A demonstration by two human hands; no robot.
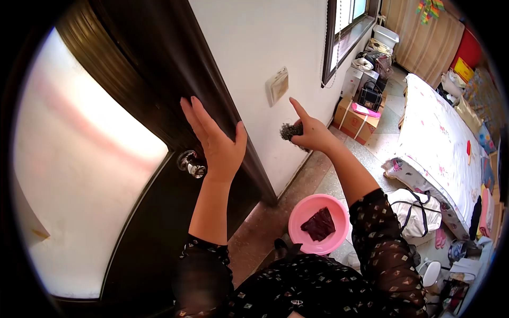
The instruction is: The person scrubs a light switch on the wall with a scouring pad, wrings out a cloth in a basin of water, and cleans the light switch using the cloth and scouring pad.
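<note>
My left hand is open, its fingers stretched out over the edge of the dark door and its frame, just above the shiny round door knob. In my right hand a grey steel wool scrubber is gripped, while the index finger points up. That finger is close to a wall switch with a yellowed, stained face; whether it touches cannot be made out. Below my right arm, a pink basin on the floor holds a dark maroon cloth.
A bed with a white floral sheet stands at the right. Along the wall under the window are a cardboard box, a black handbag and other bags. A white bag lies on the floor beside the bed.
</note>
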